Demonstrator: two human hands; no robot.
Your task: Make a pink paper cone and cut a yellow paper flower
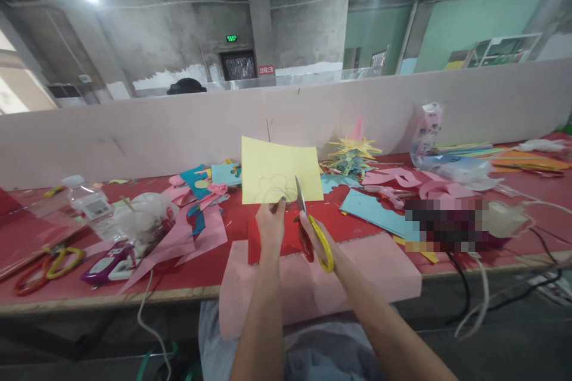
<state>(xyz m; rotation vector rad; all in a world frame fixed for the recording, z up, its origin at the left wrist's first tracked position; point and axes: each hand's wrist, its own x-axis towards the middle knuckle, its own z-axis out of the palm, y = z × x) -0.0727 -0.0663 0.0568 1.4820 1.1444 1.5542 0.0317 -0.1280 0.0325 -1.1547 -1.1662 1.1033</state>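
Observation:
My left hand [271, 223] pinches the lower edge of a yellow sheet of paper [281, 164], which stands upright facing me. A rounded, flower-like outline is drawn on its lower middle. In my right hand [315, 235] is a pair of scissors [329, 253] with one yellow and one red handle. Their blades point up and lie over the lower right of the sheet; I cannot tell whether they cut into it. Beneath my hands lie a red sheet [254, 244] and a large pink sheet [370, 274] that hangs over the table edge.
Pink and blue paper scraps [214, 235] lie at left, beside a second pair of scissors [65, 262], a purple-and-white device [109, 263] and a plastic bottle [87, 197]. Blue sheets [375, 211], a layered paper tree [354, 152], and cables [482, 297] are at right. A low partition [187, 131] runs behind.

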